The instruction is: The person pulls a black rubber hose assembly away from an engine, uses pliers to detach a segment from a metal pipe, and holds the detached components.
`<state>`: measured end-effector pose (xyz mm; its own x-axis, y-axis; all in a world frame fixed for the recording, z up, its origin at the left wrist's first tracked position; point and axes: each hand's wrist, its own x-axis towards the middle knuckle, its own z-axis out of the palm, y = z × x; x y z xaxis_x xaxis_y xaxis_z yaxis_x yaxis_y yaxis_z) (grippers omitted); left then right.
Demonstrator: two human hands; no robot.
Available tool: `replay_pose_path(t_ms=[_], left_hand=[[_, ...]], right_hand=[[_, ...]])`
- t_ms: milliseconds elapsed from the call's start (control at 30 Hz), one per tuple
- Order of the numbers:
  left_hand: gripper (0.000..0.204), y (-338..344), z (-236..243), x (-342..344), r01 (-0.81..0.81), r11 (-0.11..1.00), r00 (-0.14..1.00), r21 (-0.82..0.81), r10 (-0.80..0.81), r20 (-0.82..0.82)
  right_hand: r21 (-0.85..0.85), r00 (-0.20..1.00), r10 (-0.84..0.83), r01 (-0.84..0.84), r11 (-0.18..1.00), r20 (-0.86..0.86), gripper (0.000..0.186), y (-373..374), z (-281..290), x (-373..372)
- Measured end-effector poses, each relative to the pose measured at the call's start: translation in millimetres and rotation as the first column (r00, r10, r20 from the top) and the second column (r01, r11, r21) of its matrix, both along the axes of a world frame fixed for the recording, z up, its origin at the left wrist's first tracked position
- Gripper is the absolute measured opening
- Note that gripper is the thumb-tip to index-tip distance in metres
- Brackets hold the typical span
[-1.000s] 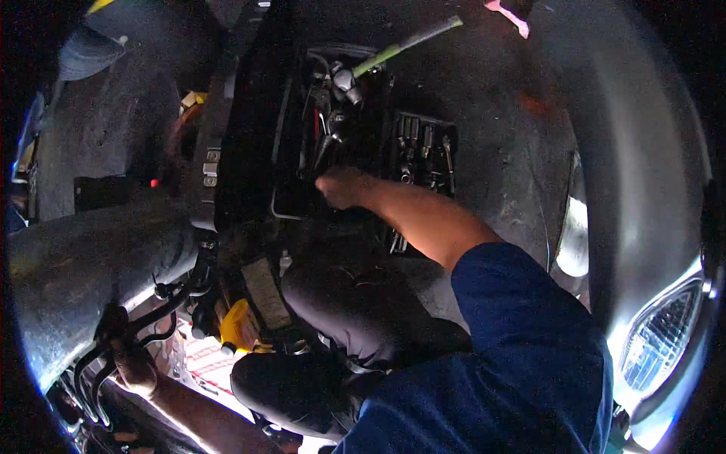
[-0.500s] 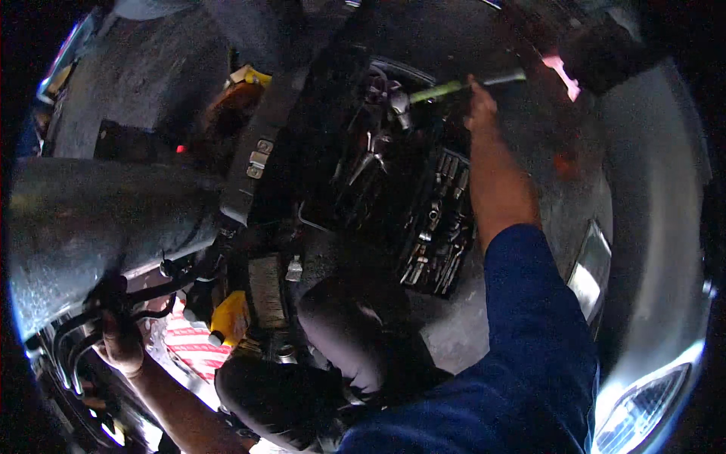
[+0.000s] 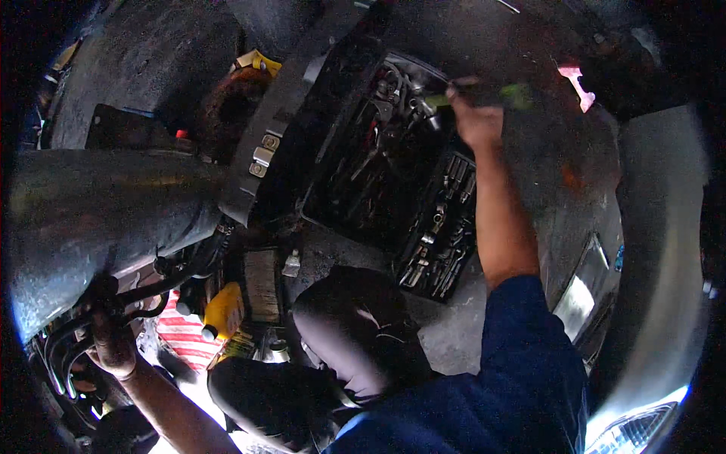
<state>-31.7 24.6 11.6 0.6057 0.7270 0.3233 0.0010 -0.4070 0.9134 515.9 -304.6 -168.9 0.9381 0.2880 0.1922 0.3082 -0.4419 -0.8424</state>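
Note:
At the far right side of the toolbox, my right hand [image 3: 481, 125] is closed round a hammer with a green handle [image 3: 517, 95], smeared by motion. Its shiny metal head [image 3: 425, 111] is over the box's far end. My left hand [image 3: 113, 349] is at the lower left, its fingers dark and partly hidden, wrapped round black hoses [image 3: 155, 289] beneath a big grey cylinder [image 3: 113, 208]. The open black toolbox [image 3: 321, 218] holds pliers and other loose hand tools. A tray of sockets and wrenches [image 3: 439, 227] lies along its right side.
A yellow bottle [image 3: 225, 310] and red-and-white striped packaging [image 3: 185, 333] lie near my left forearm. A dark metal beam [image 3: 257, 159] with a bracket stands between cylinder and toolbox. A pink part [image 3: 577, 87] is at far right, and a headlamp [image 3: 639, 430] at lower right.
My right hand has shifted along the hammer towards its head, and the hammer has moved slightly right. My left hand stays at the hoses. The whole view has shifted a little.

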Motion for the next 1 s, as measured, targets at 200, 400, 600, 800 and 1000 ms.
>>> replay_pose_path(t_ms=[200, 400, 600, 800, 1000], left_hand=[[0.044, 11.5, -5.9, -3.9, 0.220, 0.974, 0.974, -0.059, -0.216, 0.071], [0.045, 13.8, -2.7, -13.0, 0.107, 0.994, 0.992, -0.008, -0.107, -0.060], [0.044, 11.4, 0.2, 1.3, 0.146, 0.989, 0.988, 0.036, -0.144, -0.055], [0.038, -1.5, 1.1, 13.0, 0.083, 0.993, 0.997, 0.079, -0.083, -0.003], [0.040, 12.8, 1.1, 10.0, 0.096, 0.994, 0.991, 0.056, -0.090, -0.101]], right_hand=[[-0.439, 0.701, 0.682, -0.556, 0.706, 0.211, 0.046, -23.7, -59.5, -65.4], [-0.615, 0.639, 0.742, -0.506, 0.605, 0.203, 0.028, -12.2, -92.6, -106.2], [-0.711, 0.705, 0.697, -0.556, 0.430, -0.130, 0.039, 6.3, -84.7, -95.8], [-0.395, 0.874, 0.403, -0.482, 0.782, -0.270, 0.052, -27.5, -29.4, -102.4], [-0.704, 0.943, -0.076, 0.295, 0.646, 0.325, 0.050, -171.3, -156.3, -121.0]])
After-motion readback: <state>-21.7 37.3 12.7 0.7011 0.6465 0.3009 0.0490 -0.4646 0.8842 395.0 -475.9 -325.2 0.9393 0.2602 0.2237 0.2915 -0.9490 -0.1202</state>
